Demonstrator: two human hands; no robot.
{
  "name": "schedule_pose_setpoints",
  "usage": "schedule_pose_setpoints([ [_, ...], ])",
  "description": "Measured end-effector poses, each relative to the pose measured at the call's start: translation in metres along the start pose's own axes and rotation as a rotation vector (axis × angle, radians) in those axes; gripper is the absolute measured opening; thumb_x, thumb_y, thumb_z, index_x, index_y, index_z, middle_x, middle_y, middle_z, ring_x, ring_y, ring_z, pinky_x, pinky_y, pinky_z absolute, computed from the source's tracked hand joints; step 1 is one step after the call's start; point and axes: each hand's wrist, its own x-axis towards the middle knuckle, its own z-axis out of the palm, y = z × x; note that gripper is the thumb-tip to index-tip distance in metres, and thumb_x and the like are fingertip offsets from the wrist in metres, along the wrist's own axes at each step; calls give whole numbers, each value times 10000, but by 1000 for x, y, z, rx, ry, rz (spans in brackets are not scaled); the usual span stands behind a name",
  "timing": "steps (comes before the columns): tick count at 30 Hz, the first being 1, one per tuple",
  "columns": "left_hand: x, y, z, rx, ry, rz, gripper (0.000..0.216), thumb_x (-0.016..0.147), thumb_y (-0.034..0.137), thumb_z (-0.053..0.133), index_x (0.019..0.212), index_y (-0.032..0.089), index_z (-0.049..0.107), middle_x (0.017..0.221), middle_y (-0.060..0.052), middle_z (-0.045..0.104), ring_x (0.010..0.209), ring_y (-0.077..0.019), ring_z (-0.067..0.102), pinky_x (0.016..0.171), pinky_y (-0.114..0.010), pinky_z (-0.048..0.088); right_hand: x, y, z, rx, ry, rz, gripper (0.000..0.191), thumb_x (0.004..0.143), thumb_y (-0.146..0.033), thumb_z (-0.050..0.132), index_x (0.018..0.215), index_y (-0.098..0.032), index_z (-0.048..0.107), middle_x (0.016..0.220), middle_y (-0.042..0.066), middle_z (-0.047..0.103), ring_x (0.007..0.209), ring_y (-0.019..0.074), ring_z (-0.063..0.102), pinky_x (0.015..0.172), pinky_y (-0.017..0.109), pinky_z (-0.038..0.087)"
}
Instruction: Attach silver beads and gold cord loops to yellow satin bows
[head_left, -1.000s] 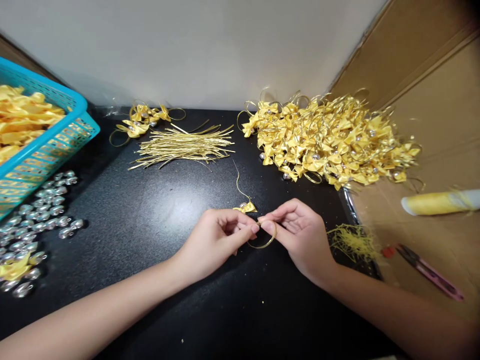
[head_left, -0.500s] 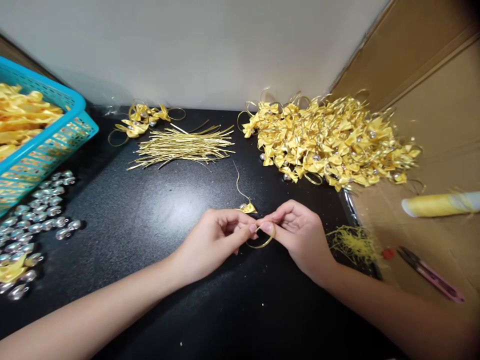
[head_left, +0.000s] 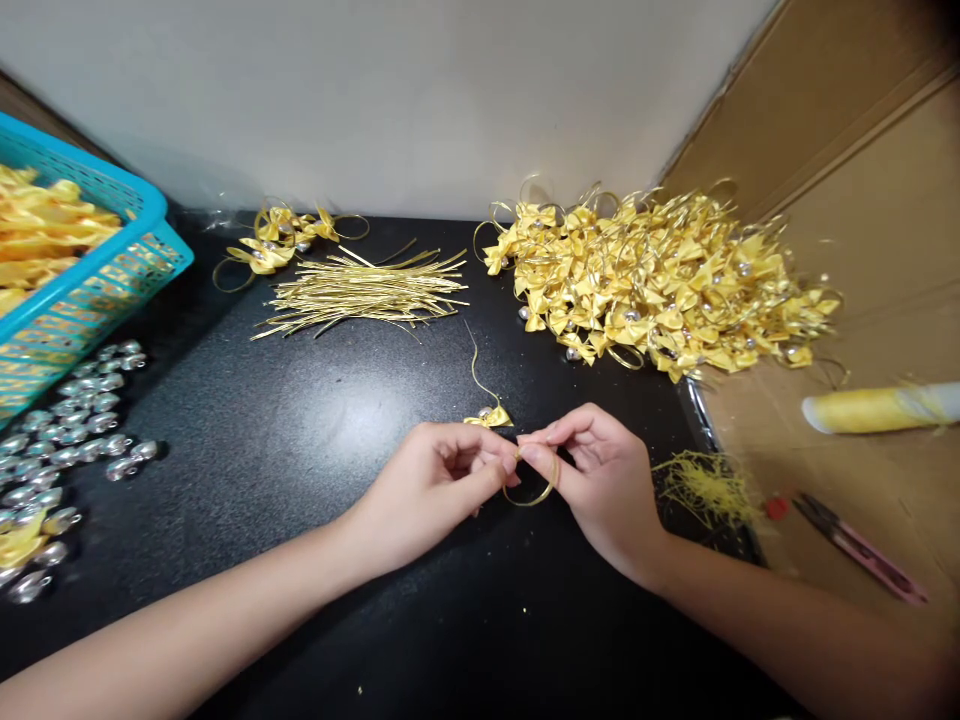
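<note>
Between my two hands a thin gold cord (head_left: pixel 534 500) is bent into a small loop that hangs toward me. My left hand (head_left: pixel 442 480) pinches one side of it between thumb and forefinger. From the other side, my right hand (head_left: pixel 596 475) pinches the cord with thumb and fingertips, almost touching the left. Just beyond the fingertips lies a yellow bow (head_left: pixel 496 416) with a silver bell on it and a thread tail running away from me. Fingers hide the place where the cord's ends meet.
A bundle of gold cords (head_left: pixel 367 290) lies ahead, beside a few looped bows (head_left: pixel 274 250). A large heap of finished-looking bows (head_left: pixel 645 280) is at right. Left are silver bells (head_left: pixel 75 420) and a blue basket (head_left: pixel 82 290). Thread snippers (head_left: pixel 862 550), yellow thread scraps (head_left: pixel 705 487) and a spool (head_left: pixel 862 410) lie right.
The gold loop has shifted slightly right and looks rounder. My right hand has moved a little to the right, and a bit more of the yellow bow shows.
</note>
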Motion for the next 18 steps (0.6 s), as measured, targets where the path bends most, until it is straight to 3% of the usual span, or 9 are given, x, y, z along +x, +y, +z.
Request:
schedule_pose_setpoints([
  [10, -1, -3, 0, 49, -2, -2, 265, 845, 354, 607, 828, 112, 712, 640, -11, 618, 518, -63, 434, 483, -178, 339, 1, 2, -2, -71, -36, -23, 111, 769, -221, 723, 768, -203, 613, 768, 31, 713, 715, 157, 679, 669, 306, 557],
  [14, -1, -5, -2, 59, 30, 26, 223, 849, 312, 598, 810, 118, 701, 712, -28, 658, 630, -93, 523, 591, -197, 414, 13, -8, -11, -322, -130, -186, 133, 746, -180, 724, 856, -203, 653, 843, 34, 703, 720, 151, 614, 659, 309, 513],
  [18, -1, -4, -2, 129, 53, 52, 220, 841, 309, 590, 782, 124, 695, 695, -24, 651, 625, -106, 533, 583, -204, 421, 22, -18, -17, -504, -257, -391, 143, 733, -152, 723, 857, -201, 670, 847, 32, 692, 794, 169, 618, 716, 325, 491],
])
